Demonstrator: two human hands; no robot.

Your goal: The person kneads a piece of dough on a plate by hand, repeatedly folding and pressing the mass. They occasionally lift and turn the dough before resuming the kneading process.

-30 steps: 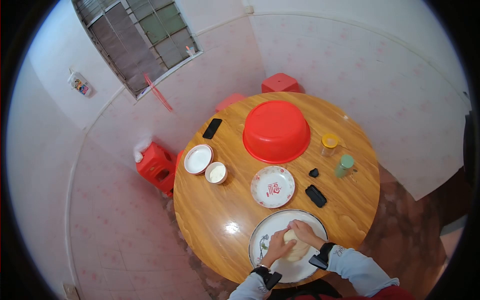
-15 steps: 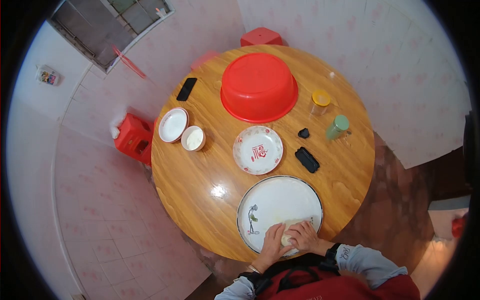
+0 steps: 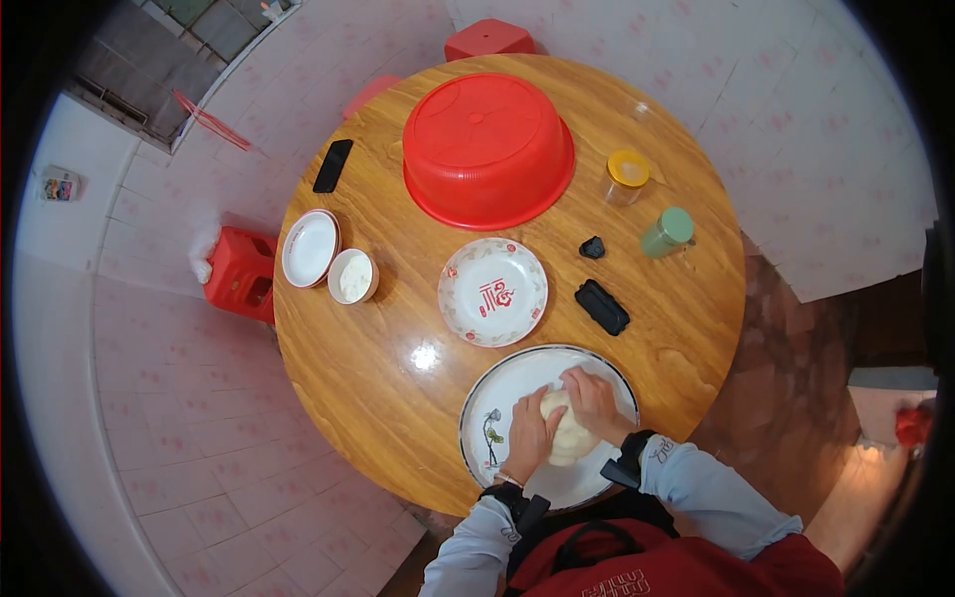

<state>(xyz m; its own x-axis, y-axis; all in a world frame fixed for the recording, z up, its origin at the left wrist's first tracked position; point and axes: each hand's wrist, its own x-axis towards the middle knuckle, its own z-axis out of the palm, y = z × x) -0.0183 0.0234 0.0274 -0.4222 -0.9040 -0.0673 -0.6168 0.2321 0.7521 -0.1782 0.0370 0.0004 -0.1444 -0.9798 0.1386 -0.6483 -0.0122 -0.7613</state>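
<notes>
A lump of pale dough (image 3: 571, 440) lies on a large white round tray (image 3: 517, 386) with a dark rim, near the table's front edge. My left hand (image 3: 533, 434) wraps around the dough's left side. From the right, my right hand (image 3: 593, 402) grips its upper right part with bent fingers. Both thumbs rest near the top of the lump, and part of the dough is hidden under the fingers. Just beyond the tray sits a white plate (image 3: 493, 292) with a red pattern.
An upturned red basin (image 3: 487, 149) stands at the back of the wooden table (image 3: 398, 398). On the left are a bowl of white powder (image 3: 353, 277), stacked dishes (image 3: 309, 248) and a black phone (image 3: 333, 165). A yellow-lidded jar (image 3: 626, 177), green bottle (image 3: 668, 232) and black case (image 3: 602, 306) stand right.
Both hands have moved forward on the tray, away from my body, and more of the dough now shows between them. The camera view has shifted slightly.
</notes>
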